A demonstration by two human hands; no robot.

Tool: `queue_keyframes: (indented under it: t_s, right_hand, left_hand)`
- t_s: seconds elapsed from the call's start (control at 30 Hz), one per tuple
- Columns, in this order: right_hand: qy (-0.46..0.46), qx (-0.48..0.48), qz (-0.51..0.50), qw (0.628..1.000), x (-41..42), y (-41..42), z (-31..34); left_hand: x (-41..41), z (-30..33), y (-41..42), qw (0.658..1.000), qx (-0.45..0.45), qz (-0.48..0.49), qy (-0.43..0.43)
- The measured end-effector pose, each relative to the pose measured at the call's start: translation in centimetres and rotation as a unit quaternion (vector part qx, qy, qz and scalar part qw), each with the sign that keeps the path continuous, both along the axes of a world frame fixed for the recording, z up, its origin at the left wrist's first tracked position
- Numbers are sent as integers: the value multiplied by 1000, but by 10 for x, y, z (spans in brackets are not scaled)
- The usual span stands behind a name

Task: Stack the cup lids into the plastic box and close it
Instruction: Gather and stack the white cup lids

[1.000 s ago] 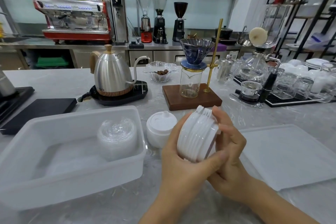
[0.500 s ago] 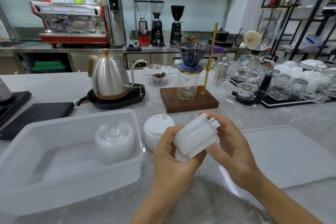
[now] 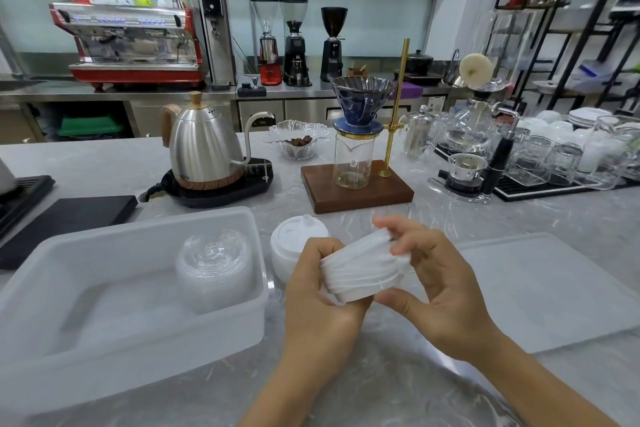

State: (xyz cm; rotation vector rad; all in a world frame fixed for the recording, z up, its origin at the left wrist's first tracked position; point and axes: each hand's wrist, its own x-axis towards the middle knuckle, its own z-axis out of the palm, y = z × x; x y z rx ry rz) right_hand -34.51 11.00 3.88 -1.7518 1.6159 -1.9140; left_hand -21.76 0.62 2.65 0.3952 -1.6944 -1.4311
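Both hands clamped on tilted stack of white plastic cup lids [image 3: 363,269] above grey marble tabletop [image 3: 519,218]: left hand [image 3: 320,291] cupping underside, right hand [image 3: 436,281] w/ fingers on top edge. Translucent plastic box [image 3: 69,350] open at left, clear lid stack [image 3: 214,263] inside

No legible text, apparently.

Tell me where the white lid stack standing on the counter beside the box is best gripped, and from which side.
Grip the standing white lid stack around its round side wall, low down, coming from above with fingers spread on opposite sides. It stands upright with a raised spout on top, so the top gives no flat hold. The plastic box sits close on its left and both hands hold another stack just in front, so a side approach looks crowded.
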Motion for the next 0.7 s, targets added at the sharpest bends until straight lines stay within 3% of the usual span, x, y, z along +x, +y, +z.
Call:
queue_keyframes:
  t_s: [0.1,0.27,0.5,0.7]
  right_hand:
    - [8,-2,-11,1000,0,0,0]
    - [15,-10,-29,999,0,1,1]
    - [45,15,-72,996,0,2,-1]
    - [-47,23,-57,997,1,-2,-3]
  left_hand:
    - [1,0,-3,998,-56,31,-17]
    - [2,-2,-8,997,-74,24,-16]
    - [5,4,-10,999,-31,-24,-33]
    - [7,10,-2,998,31,-30,-48]
